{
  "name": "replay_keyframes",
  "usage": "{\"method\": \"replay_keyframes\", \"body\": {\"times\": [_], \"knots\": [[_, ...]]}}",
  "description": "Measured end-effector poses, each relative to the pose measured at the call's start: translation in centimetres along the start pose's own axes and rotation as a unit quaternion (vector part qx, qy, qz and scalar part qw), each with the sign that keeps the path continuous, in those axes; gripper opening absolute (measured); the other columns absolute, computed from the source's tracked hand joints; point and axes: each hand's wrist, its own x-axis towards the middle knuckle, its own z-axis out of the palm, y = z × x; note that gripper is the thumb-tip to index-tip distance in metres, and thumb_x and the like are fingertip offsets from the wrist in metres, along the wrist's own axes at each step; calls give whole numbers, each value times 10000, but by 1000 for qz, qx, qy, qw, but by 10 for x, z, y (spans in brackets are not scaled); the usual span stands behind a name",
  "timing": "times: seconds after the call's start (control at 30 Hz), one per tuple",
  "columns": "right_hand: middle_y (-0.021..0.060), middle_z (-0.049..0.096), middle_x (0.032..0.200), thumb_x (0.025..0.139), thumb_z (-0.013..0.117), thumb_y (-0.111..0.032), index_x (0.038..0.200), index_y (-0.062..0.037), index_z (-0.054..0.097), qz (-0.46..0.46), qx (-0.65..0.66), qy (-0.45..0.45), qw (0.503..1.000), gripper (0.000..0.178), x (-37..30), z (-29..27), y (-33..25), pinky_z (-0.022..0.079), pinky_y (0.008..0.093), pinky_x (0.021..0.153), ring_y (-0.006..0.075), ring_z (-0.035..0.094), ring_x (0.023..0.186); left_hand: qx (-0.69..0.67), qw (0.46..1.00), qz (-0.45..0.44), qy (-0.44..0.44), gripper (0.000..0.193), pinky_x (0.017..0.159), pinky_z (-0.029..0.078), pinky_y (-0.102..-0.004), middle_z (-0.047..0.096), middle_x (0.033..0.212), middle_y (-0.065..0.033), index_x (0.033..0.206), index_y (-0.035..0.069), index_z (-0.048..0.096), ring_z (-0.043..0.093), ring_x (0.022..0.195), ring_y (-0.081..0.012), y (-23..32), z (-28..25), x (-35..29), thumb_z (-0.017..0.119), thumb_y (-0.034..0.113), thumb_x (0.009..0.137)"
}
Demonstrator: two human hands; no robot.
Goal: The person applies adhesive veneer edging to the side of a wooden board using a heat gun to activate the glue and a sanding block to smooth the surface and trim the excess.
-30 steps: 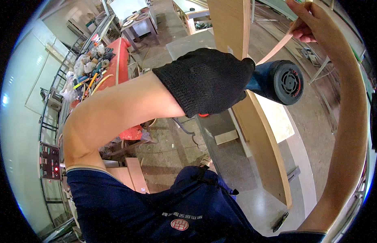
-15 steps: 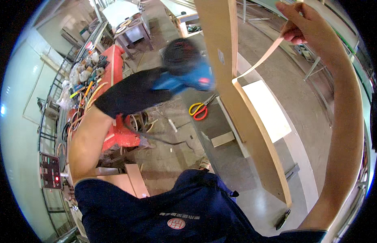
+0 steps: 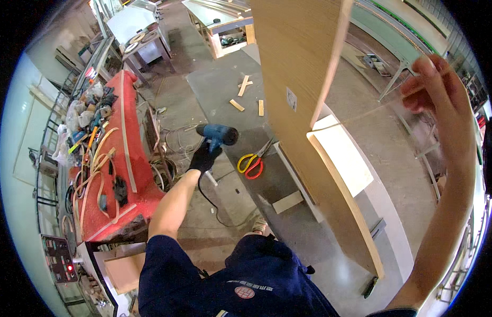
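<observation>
My left hand point(image 3: 204, 157), in a black glove, grips a blue heat gun point(image 3: 219, 133) over the left edge of the grey workbench, its dark nozzle pointing right toward the wooden panel point(image 3: 296, 63). That panel stands on edge, with a curved rim. Bare and raised at the upper right, my right hand point(image 3: 435, 89) has its fingers curled on a thin edging strip point(image 3: 362, 115). Motion smears the strip, which stretches back to the panel's edge. Scissors point(image 3: 251, 166) with one yellow and one red handle lie between the heat gun and the panel.
Several short wood strips point(image 3: 237, 105) lie on the grey workbench point(image 3: 224, 79). A white sheet point(image 3: 343, 158) is behind the panel, and a dark-handled tool point(image 3: 369, 288) by its near end. Left stands a red bench point(image 3: 130, 174) heaped with tools and strips. The heat gun's cord point(image 3: 209, 203) hangs floorward.
My left hand has drawn the heat gun away from the panel, lower and leftward. My right hand has shifted right and down, with the strip stretched out flatter. The view has shifted too.
</observation>
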Motion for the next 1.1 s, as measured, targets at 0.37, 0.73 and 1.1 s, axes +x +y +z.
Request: {"method": "replay_keyframes", "body": {"times": [0.37,0.73,1.1], "knots": [[71,676,1043,983,586,-313,1142,-62,588,47,-46,-7,998,297,-18,52,-2,496,269,777,127,612,901,152,986,-51,39,616,964,380,-547,598,1293,-133,1307,116,537,564,1174,-354,5,104,84,546,543,864],[129,688,992,1002,562,-194,1102,-19,545,97,78,-21,992,203,-28,85,-8,484,280,793,129,602,870,-42,867,496,-31,518,531,502,-398,639,723,-125,1367,69,522,628,562,-282,230,46,-68,627,239,889],[108,691,953,998,572,-193,1057,-13,573,86,96,-18,991,189,-26,91,-13,497,271,806,120,608,850,-45,925,376,-32,705,415,463,-433,576,537,-115,1515,91,251,610,468,-276,250,84,-78,600,224,917]]}}
